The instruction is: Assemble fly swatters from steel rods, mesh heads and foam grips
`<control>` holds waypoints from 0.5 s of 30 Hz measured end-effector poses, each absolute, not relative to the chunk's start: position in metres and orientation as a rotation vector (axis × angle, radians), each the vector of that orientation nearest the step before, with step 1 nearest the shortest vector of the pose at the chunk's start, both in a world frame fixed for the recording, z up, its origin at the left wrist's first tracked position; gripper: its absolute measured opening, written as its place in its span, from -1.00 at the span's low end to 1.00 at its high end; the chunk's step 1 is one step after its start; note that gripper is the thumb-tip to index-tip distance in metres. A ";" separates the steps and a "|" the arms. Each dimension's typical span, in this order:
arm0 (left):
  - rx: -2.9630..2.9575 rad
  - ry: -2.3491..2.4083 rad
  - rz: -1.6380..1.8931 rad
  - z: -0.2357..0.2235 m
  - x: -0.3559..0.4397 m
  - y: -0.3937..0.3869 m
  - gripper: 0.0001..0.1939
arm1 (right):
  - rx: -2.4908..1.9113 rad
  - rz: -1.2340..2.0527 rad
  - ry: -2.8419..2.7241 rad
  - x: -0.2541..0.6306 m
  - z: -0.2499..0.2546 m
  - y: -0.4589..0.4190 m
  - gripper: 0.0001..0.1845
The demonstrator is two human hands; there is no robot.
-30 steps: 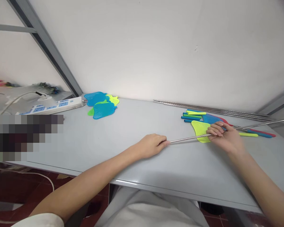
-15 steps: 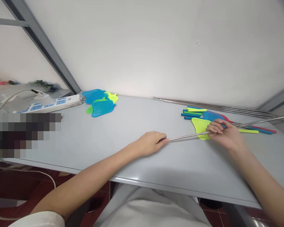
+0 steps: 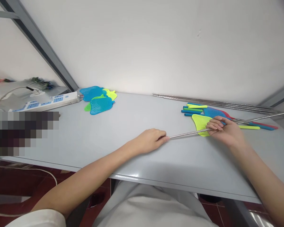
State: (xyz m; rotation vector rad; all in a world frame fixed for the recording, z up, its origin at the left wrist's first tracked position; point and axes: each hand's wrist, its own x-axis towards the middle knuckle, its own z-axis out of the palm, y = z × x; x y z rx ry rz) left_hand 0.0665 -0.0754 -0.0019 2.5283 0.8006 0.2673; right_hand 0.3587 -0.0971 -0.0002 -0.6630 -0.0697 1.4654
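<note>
A thin metal rod (image 3: 188, 134) slants across in front of me, rising to the right edge of view. My left hand (image 3: 152, 140) is closed around its left end, with the tip hidden in the fingers. Farther along, my right hand (image 3: 226, 130) grips the same rod with curled fingers, palm turned partly up. Just behind the right hand lies a yellow-green fly swatter head (image 3: 200, 125), partly covered by it. Beyond are a blue fly swatter head (image 3: 213, 113) and several coloured tube handles (image 3: 194, 110).
Several metal rods (image 3: 203, 102) lie along the wall at the back right. Loose swatter heads, blue (image 3: 101, 105), green and yellow, are piled at the back left beside a white power strip (image 3: 66, 98). A blurred-out patch covers the left side of the table (image 3: 68, 145).
The view has shifted slightly, so everything sits a little higher in the picture. Both hands keep their hold on the rod, with almost no movement.
</note>
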 end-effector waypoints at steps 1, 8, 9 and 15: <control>2.528 0.796 0.270 -0.002 0.066 -0.075 -0.62 | -0.665 1.464 -0.064 0.359 0.000 -0.097 -0.81; 2.535 0.781 0.277 -0.002 0.067 -0.075 -0.62 | -0.680 1.463 -0.038 0.358 0.000 -0.096 -0.81; 2.534 0.781 0.275 -0.002 0.066 -0.075 -0.62 | -0.682 1.462 -0.032 0.358 0.000 -0.096 -0.81; 2.513 0.789 0.254 -0.001 0.066 -0.075 -0.62 | -0.697 1.457 -0.019 0.358 0.000 -0.096 -0.81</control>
